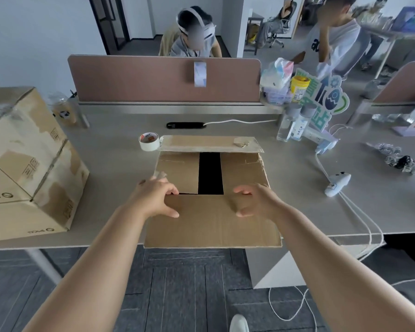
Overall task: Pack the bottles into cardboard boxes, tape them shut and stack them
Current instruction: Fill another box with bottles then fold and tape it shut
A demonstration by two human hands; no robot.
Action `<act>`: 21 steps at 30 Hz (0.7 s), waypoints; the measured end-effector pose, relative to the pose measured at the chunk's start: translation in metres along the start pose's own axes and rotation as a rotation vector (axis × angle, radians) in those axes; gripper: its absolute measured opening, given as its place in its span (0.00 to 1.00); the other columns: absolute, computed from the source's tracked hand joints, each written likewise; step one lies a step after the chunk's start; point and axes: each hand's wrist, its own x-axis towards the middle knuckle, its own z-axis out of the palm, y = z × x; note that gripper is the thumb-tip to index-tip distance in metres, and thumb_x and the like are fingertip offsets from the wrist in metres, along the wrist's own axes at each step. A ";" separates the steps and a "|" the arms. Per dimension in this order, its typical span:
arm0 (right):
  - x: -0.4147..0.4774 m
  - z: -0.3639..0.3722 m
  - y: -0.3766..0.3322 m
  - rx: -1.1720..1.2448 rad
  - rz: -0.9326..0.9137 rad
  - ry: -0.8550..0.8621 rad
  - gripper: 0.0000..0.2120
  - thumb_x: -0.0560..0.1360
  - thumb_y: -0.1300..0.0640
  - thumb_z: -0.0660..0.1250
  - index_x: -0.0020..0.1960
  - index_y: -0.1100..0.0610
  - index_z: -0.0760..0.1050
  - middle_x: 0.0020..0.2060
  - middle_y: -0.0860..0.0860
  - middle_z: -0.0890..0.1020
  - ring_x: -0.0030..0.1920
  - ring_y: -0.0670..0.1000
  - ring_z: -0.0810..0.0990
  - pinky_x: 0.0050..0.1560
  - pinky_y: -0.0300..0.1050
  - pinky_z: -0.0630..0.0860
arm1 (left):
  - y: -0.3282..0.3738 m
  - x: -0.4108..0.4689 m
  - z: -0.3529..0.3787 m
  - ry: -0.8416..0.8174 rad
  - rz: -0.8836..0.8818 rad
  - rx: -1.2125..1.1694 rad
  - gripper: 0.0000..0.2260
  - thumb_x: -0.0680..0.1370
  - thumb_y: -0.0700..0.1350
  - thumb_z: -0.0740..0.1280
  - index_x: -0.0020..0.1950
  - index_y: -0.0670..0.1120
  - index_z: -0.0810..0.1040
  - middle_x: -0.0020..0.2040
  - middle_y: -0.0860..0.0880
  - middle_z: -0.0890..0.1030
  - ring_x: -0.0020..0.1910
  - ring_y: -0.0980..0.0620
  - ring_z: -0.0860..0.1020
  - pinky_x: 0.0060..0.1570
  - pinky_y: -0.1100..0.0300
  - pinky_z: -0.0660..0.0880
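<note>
A cardboard box stands at the desk's near edge, in front of me. Its two side flaps are folded in, with a dark gap between them. The far flap is turned back. My left hand and my right hand grip the near flap at its free edge, fingers curled over it and thumbs on top. A roll of tape stands by the box's far left corner. Two clear bottles stand upright at the right. The box's inside is hidden.
A large closed cardboard box fills the desk's left side. A brown divider with a tape roll on it bounds the back. A white controller, cables and crumpled plastic lie to the right. Two people are behind the divider.
</note>
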 end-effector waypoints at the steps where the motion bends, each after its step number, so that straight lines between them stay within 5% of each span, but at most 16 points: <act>1: 0.000 0.005 -0.004 -0.112 -0.009 0.041 0.31 0.66 0.50 0.76 0.66 0.45 0.71 0.59 0.48 0.74 0.63 0.53 0.69 0.62 0.46 0.67 | 0.002 -0.001 0.003 0.031 -0.001 0.047 0.27 0.63 0.59 0.75 0.59 0.55 0.75 0.59 0.53 0.70 0.62 0.52 0.66 0.61 0.53 0.63; 7: 0.002 0.022 -0.011 -0.359 -0.030 0.150 0.26 0.69 0.49 0.72 0.65 0.48 0.71 0.63 0.52 0.67 0.67 0.56 0.62 0.67 0.50 0.61 | 0.001 0.002 0.029 0.090 0.036 -0.003 0.24 0.66 0.54 0.75 0.55 0.45 0.70 0.70 0.48 0.62 0.73 0.46 0.54 0.70 0.53 0.53; 10: 0.010 0.028 -0.009 -0.392 -0.053 0.103 0.24 0.71 0.50 0.72 0.65 0.51 0.70 0.70 0.53 0.64 0.75 0.57 0.54 0.73 0.56 0.53 | -0.001 0.004 0.037 0.148 0.053 -0.023 0.33 0.68 0.52 0.75 0.67 0.44 0.64 0.72 0.46 0.65 0.75 0.45 0.52 0.72 0.52 0.51; 12: 0.013 0.029 -0.007 -0.389 -0.054 0.094 0.22 0.72 0.50 0.70 0.63 0.53 0.69 0.65 0.52 0.72 0.73 0.58 0.59 0.72 0.55 0.56 | -0.003 0.004 0.040 0.135 0.062 0.025 0.37 0.71 0.53 0.72 0.74 0.48 0.58 0.74 0.48 0.62 0.76 0.46 0.51 0.73 0.50 0.49; 14: 0.013 0.030 -0.007 -0.395 -0.048 0.133 0.20 0.73 0.49 0.69 0.61 0.55 0.69 0.58 0.53 0.78 0.68 0.57 0.67 0.68 0.50 0.61 | -0.004 0.005 0.044 0.140 0.079 0.108 0.29 0.73 0.55 0.67 0.72 0.51 0.64 0.75 0.50 0.60 0.76 0.48 0.50 0.73 0.50 0.46; 21: 0.014 0.032 -0.009 -0.410 -0.020 0.165 0.17 0.73 0.50 0.69 0.58 0.55 0.69 0.53 0.52 0.79 0.62 0.55 0.73 0.61 0.49 0.65 | 0.003 0.007 0.044 0.102 0.033 0.158 0.21 0.75 0.55 0.64 0.65 0.48 0.72 0.74 0.53 0.64 0.76 0.48 0.52 0.73 0.50 0.47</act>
